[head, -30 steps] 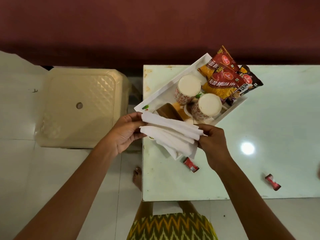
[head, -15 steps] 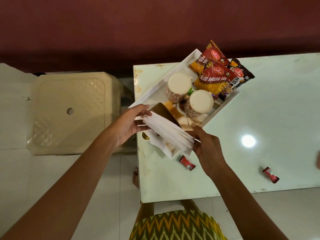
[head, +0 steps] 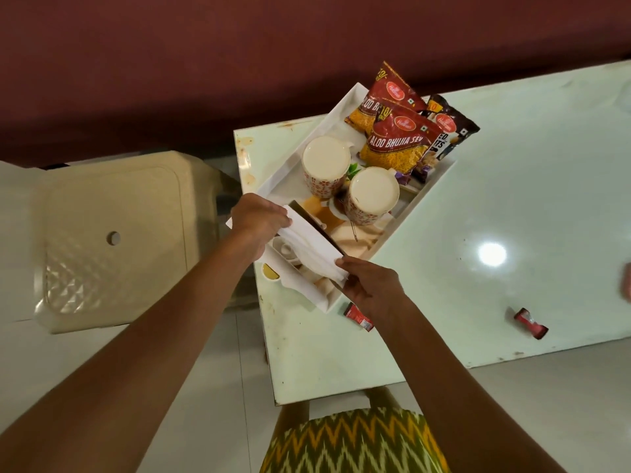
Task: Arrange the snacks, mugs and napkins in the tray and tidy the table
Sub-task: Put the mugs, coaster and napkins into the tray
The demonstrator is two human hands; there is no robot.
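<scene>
A white tray (head: 433,186) lies slantwise on the table's left part. Inside it stand two patterned mugs, one at the back (head: 326,167) and one nearer (head: 371,196), both with pale insides. Two red snack packets (head: 396,145) and a dark packet (head: 447,131) lean at its far end. A brown napkin holder (head: 314,221) stands in the tray's near end. My left hand (head: 259,221) and my right hand (head: 370,285) each grip one end of a stack of white napkins (head: 312,250), held low against the holder.
The pale green table (head: 478,216) carries two small red wrappers, one (head: 356,316) beside my right wrist and one (head: 531,323) toward the right edge. A cream plastic stool (head: 112,233) stands left of the table. A dark red wall runs behind.
Both hands have carried the napkins forward and down from above the table's front edge to the holder in the tray's near end. The stack has been pressed flatter.
</scene>
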